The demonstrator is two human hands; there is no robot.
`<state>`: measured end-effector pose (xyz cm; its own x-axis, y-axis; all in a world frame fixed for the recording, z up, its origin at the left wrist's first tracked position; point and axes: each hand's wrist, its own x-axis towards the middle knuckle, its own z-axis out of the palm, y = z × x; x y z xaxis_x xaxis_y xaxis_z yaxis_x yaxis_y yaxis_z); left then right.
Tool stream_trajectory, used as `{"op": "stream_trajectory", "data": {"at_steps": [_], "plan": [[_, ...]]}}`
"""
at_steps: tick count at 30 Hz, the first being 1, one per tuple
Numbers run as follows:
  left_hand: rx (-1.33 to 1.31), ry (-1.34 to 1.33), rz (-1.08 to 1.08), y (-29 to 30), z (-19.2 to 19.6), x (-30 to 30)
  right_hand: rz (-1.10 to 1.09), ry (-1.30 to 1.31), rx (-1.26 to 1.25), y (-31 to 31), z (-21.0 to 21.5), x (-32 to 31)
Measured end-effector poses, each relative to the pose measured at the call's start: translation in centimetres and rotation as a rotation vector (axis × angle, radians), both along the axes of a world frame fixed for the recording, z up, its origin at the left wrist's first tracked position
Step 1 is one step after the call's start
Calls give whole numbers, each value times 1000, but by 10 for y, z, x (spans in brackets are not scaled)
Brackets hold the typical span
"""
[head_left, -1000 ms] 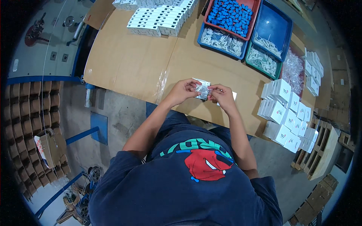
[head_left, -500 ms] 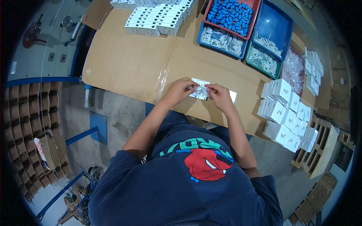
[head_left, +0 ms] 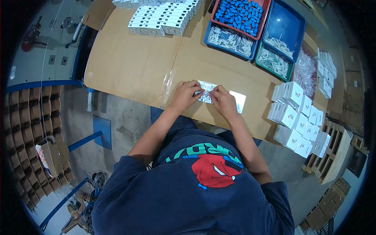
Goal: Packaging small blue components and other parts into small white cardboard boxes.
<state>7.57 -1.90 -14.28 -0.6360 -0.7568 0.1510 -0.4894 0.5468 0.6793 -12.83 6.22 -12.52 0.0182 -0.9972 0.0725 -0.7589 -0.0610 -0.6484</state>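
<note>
Near the table's front edge, my left hand (head_left: pixel 187 95) and my right hand (head_left: pixel 225 102) meet with bent, pinching fingers. Between their fingertips is a small clear plastic bag (head_left: pixel 206 93), crinkled and partly covered by the fingers; its contents are too small to make out. Under it lies a printed white leaflet (head_left: pixel 206 84), its lower part partly hidden by my hands. Just right of my right hand, a plain white card or flat box (head_left: pixel 237 101) rests on the cardboard-covered table (head_left: pixel 133 66).
Farther back stand a red tray (head_left: pixel 268 11) of blue parts, a blue tray (head_left: pixel 250 59) and a green tray (head_left: pixel 291 74) of white pieces. Clear plastic bags (head_left: pixel 304 72) fill a box at right. White boxes (head_left: pixel 291 115) stack nearby; more white cartons (head_left: pixel 156 23) stand far left.
Both hands have shifted slightly left and drawn closer together over the leaflet. The white card at the right, partly covered before, now shows whole.
</note>
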Motion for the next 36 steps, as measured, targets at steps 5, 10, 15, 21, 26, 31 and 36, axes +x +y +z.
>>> {"op": "stream_trajectory", "data": {"at_steps": [5,10,15,21,26,31,36], "plan": [[-56,-39,-26,-1,3,0,-27,9,17,-4,1,0],[-3,-18,-16,3,0,0,-56,18,76,-8,-4,1],[-59,-10,17,6,-2,-2,9,50,93,-3,-7,0],[-85,-6,81,14,-2,-6,99,133,46,4,4,2],[-106,75,20,11,7,-2,103,172,66,9,3,6],[-160,21,-200,10,0,8,88,223,18,18,-3,14],[-320,-76,-247,10,-10,13,74,318,64,31,1,26]]}}
